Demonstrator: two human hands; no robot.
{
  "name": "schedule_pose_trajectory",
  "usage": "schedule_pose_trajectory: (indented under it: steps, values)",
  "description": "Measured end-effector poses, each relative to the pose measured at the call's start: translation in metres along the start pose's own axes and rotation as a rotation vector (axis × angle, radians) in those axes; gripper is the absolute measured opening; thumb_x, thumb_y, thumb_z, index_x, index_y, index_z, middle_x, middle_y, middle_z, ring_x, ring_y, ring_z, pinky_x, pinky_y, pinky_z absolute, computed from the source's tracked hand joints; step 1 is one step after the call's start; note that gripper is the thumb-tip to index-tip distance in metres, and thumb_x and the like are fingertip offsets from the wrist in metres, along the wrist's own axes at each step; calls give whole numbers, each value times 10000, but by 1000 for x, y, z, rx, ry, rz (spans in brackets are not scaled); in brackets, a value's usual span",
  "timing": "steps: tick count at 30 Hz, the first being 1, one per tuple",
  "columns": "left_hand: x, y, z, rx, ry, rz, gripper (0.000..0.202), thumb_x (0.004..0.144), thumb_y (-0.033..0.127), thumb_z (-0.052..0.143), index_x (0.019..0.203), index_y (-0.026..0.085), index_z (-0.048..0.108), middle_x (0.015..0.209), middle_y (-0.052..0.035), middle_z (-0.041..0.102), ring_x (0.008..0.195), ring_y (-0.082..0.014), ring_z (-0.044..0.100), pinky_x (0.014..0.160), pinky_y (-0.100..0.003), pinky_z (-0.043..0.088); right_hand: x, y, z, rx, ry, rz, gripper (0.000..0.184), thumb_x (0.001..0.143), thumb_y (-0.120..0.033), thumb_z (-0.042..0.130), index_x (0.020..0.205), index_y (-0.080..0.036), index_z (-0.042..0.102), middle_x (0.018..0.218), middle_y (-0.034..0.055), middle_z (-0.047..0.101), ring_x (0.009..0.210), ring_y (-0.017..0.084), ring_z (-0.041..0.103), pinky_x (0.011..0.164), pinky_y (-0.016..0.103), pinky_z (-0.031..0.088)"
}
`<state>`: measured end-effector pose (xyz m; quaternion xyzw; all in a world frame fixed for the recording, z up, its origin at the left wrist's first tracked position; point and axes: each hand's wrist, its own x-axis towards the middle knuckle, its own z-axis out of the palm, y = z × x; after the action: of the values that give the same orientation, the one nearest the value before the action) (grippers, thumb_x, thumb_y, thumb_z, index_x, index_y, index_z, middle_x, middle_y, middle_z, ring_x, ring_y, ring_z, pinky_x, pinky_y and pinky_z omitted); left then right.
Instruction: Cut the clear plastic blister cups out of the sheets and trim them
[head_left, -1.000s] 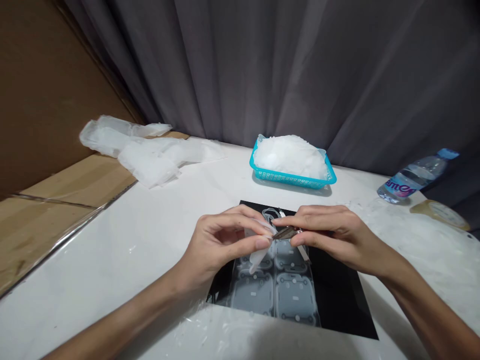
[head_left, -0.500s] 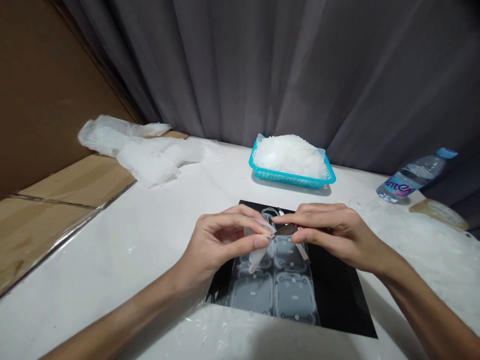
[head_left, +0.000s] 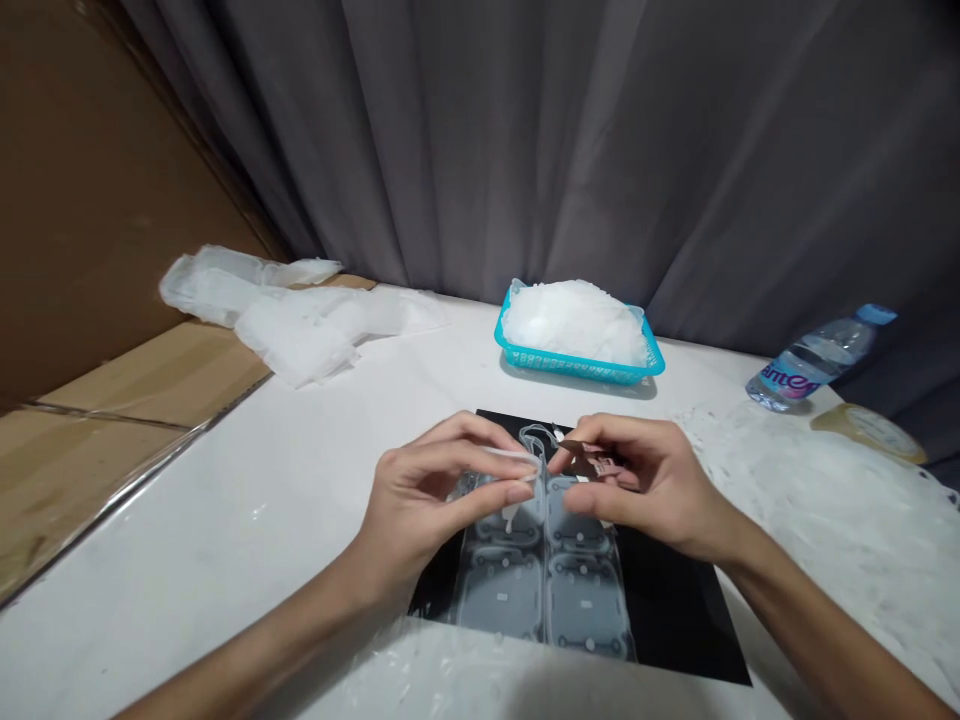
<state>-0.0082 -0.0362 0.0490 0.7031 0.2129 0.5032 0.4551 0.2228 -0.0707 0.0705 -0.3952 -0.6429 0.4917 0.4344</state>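
Note:
My left hand (head_left: 420, 490) pinches a thin, translucent white plastic piece (head_left: 517, 458) between thumb and fingers. My right hand (head_left: 660, 485) is closed on a small knife-like blade (head_left: 581, 450), dark at the tip and pinkish brown towards the palm; its exact kind is unclear. The blade's tip sits just right of the plastic piece, a short gap apart. Beneath both hands lies a black board (head_left: 675, 610) carrying a clear sheet of rounded, moulded plastic pieces (head_left: 589, 605). A loop of clear plastic (head_left: 536, 432) shows behind the fingertips.
A blue basket (head_left: 577, 370) heaped with white translucent pieces stands at the back. Translucent sheets (head_left: 300, 330) lie back left, near cardboard (head_left: 150, 370). A water bottle (head_left: 817, 360), a tape roll (head_left: 870, 432) and scattered clear plastic scraps (head_left: 847, 520) are at right.
The blade has drawn back slightly right from the plastic piece, and my right hand has turned, showing more of the blade. The piece in my left hand has tilted flatter.

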Motion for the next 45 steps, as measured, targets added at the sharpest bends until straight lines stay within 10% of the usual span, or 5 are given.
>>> schedule_pose_trajectory:
  steps: [9, 29, 45]
  values:
    - [-3, 0, -5, 242, -19, 317, 354, 831, -14, 798, 1107, 207, 814, 1031, -62, 718, 929, -160, 732, 781, -262, 651, 5, 6, 16, 184, 29, 90, 172, 853, -327, 810, 833, -168, 749, 631, -46, 486, 546, 69, 354, 505, 228, 277]
    - [-13, -3, -7, 477, -29, 404, 407, 869, 30, 779, 1191, 279, 783, 1084, -51, 726, 942, -191, 750, 745, -292, 655, 7, 7, 17, 252, -91, 132, 264, 899, -403, 769, 819, -170, 675, 700, -47, 478, 624, 92, 353, 591, 247, 318]
    - [-8, 4, -1, 493, 42, 483, 220, 871, 92, 802, 1022, 250, 774, 966, -11, 703, 849, -169, 756, 773, -324, 697, 13, 11, -29, -53, 6, 147, 315, 929, -467, 719, 825, -174, 665, 762, -21, 523, 658, 103, 401, 587, 248, 321]
